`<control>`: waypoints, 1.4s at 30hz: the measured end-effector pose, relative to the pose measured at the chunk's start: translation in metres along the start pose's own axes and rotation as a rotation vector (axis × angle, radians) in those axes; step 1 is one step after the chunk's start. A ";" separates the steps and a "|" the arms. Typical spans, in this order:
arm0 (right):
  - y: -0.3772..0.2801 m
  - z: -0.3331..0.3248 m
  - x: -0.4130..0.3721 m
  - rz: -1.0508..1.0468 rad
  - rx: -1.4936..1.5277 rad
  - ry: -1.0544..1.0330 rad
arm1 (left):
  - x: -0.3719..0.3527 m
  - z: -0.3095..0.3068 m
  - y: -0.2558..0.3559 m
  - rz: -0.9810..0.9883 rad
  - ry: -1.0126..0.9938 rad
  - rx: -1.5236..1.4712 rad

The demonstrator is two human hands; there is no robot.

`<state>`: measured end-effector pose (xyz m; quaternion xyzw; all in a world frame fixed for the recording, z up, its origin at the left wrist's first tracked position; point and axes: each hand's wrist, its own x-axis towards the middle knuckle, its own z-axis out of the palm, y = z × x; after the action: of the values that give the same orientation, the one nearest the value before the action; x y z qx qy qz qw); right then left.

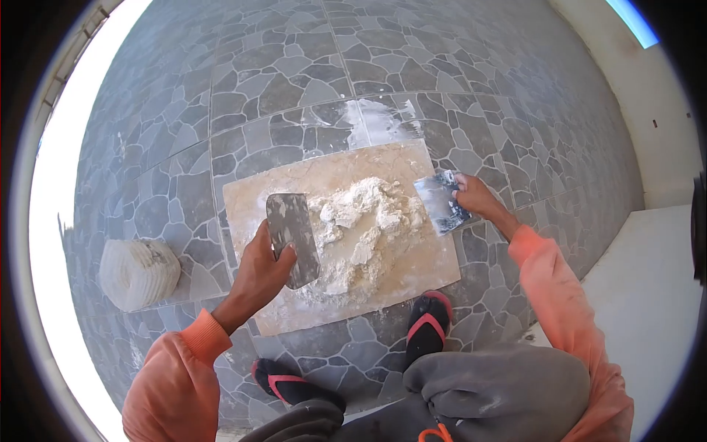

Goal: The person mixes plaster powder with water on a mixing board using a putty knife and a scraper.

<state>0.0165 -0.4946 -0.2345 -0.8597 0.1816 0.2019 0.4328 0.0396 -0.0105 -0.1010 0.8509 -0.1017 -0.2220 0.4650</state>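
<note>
Head view, looking straight down at a squatting person: a beige slab point(254, 199) lies flat on a floor of grey stone-pattern tiles point(294, 74), and on the middle of it sits a heap of white powdery plaster point(364, 225), lumpy on top and thinning out to dust toward the near edge.

The left hand point(261, 269) is closed around the lower end of a broad dark scraper point(292, 237), thumb on top and fingers curled beneath. Its blade lies over the slab just left of the heap, and its right edge meets the loose powder.

The right hand point(475, 195) is clamped on the handle end of a smaller scraper point(440, 200), whose pale, bluish blade is smeared with white. That blade rests at the right edge of the slab, with its inner edge against the right flank of the heap. So the two tools sit on either side of the plaster, one to the left and one to the right.

Beyond the far edge of the slab a white smear point(379, 118) marks the floor tiles. A rounded whitish sack point(138, 272) sits on the floor well to the left of the slab. Both arms wear orange sleeves point(552, 287). Two feet in black sandals with red straps point(427, 324) stand at the near edge of the slab, the right one touching it. A pale raised surface point(648, 295) borders the floor on the right.
</note>
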 end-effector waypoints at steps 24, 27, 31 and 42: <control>-0.027 0.072 -0.109 0.201 0.852 -0.120 | -0.013 0.007 0.017 0.146 -0.084 0.030; -0.033 0.073 -0.111 0.174 0.882 -0.149 | -0.023 0.003 0.023 0.127 -0.084 0.030; -0.057 0.076 -0.117 0.130 0.886 -0.172 | -0.030 0.002 0.028 0.096 -0.122 0.087; -0.152 0.125 -0.144 0.032 0.622 -0.065 | -0.028 0.025 0.028 0.235 -0.087 0.094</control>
<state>-0.0558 -0.2874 -0.1275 -0.6761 0.2343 0.1707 0.6774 0.0039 -0.0340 -0.0813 0.8434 -0.2312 -0.1978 0.4428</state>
